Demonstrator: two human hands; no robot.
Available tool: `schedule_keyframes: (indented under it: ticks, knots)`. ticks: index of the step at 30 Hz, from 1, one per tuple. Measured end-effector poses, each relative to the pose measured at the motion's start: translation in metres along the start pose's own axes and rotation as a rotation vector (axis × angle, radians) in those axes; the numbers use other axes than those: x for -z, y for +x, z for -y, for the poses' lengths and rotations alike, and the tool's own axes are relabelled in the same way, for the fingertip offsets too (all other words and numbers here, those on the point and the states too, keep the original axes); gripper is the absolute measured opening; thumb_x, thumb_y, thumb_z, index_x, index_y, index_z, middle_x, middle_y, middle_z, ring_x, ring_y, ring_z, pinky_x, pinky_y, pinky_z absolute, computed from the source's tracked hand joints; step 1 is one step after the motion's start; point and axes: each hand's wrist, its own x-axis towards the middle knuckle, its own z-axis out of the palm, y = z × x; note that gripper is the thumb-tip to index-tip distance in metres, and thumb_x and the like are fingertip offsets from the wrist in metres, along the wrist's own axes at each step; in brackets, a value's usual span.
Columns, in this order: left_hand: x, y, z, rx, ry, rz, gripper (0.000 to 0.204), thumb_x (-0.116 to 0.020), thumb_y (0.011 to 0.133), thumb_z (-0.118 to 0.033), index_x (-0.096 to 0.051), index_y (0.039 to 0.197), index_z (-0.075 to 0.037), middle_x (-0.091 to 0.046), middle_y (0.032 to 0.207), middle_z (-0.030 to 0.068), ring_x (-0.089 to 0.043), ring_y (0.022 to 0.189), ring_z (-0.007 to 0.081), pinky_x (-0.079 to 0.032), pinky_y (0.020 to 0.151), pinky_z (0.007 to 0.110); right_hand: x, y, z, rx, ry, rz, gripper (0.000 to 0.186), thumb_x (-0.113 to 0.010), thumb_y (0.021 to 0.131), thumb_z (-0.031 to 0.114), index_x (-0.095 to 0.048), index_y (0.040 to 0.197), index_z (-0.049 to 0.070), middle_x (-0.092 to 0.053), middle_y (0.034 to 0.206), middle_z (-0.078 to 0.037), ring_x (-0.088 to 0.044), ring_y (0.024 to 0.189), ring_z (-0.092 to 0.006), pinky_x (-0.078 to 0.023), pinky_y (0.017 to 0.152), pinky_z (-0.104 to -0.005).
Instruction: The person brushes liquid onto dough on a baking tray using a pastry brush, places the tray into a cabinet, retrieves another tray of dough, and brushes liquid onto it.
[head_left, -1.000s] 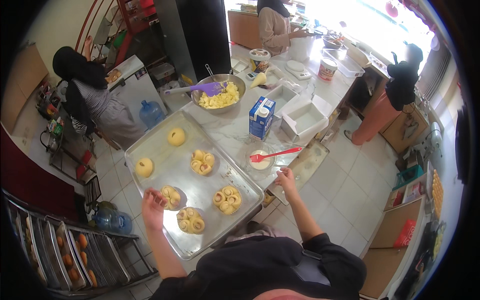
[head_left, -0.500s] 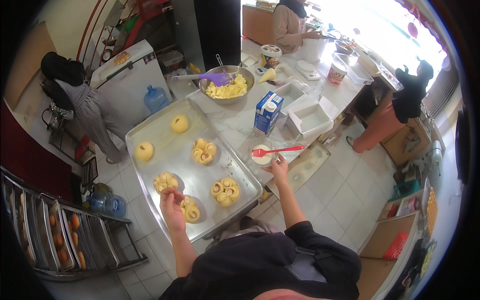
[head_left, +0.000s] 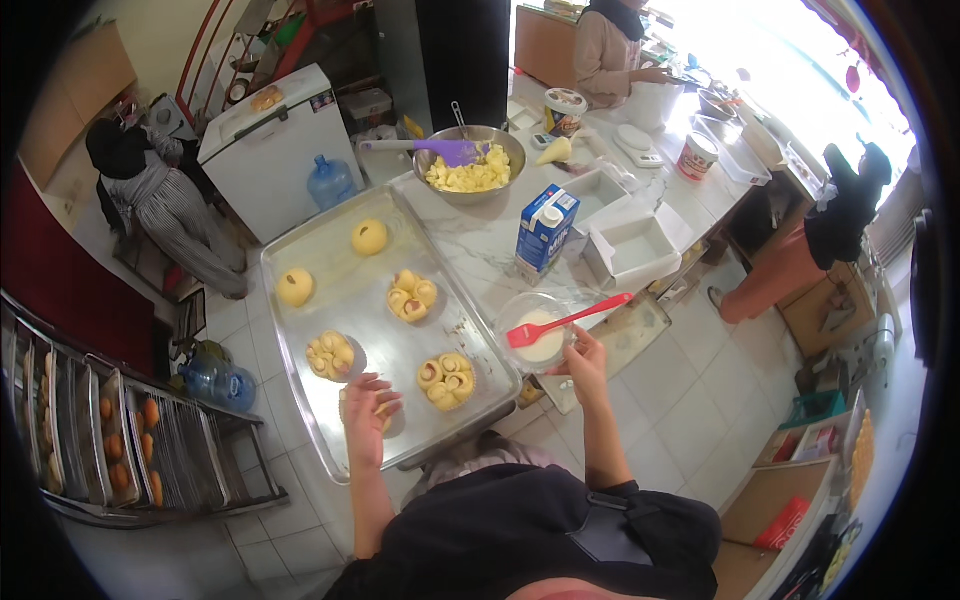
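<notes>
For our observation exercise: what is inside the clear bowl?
White liquid shows inside the clear bowl; the red brush covers part of it, so what lies beneath the brush cannot be seen.

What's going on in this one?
A person's right hand grips the side of a clear bowl of milky liquid, with a red pastry brush resting in it. The left hand, empty, hovers over a metal baking tray of shaped dough buns. Three other people are elsewhere in the room.
</notes>
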Motion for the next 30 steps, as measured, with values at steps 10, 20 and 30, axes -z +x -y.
schedule_keyframes:
  ticks: [10,20,30]
  knots:
    - [-0.047,-0.024,0.048,0.329,-0.312,0.281,0.057,-0.021,0.086,-0.049,-0.016,0.13,-0.014,-0.027,0.131,0.0081,-0.036,0.114,0.0239,-0.038,0.088,0.041,-0.05,-0.022,0.031,-0.226,-0.138,0.668,0.05,-0.039,0.069,-0.005,-0.035,0.118,-0.009,-0.056,0.078,-0.012,-0.058,0.052,-0.0153,-0.05,0.047,-0.0225]
    - [-0.035,-0.058,0.06,-0.03,-0.452,-0.224,0.05,-0.024,0.089,-0.038,-0.025,0.127,-0.005,-0.035,0.125,0.0107,-0.035,0.115,0.0199,-0.03,0.096,0.033,-0.093,-0.014,0.012,-0.213,-0.237,1.021,0.055,-0.049,0.081,0.006,-0.02,0.128,0.008,-0.048,0.102,-0.011,-0.054,0.054,-0.01,-0.046,0.045,-0.0204]
    - [0.034,-0.089,0.04,-0.177,-0.531,-0.439,0.049,-0.022,0.09,-0.036,-0.028,0.125,-0.004,-0.036,0.125,0.011,-0.036,0.115,0.0211,-0.028,0.097,0.034,-0.2,-0.041,-0.002,-0.047,0.033,0.917,0.016,-0.047,0.085,0.014,-0.044,0.094,0.001,-0.052,0.077,-0.006,-0.046,0.054,-0.0088,-0.037,0.044,-0.019]
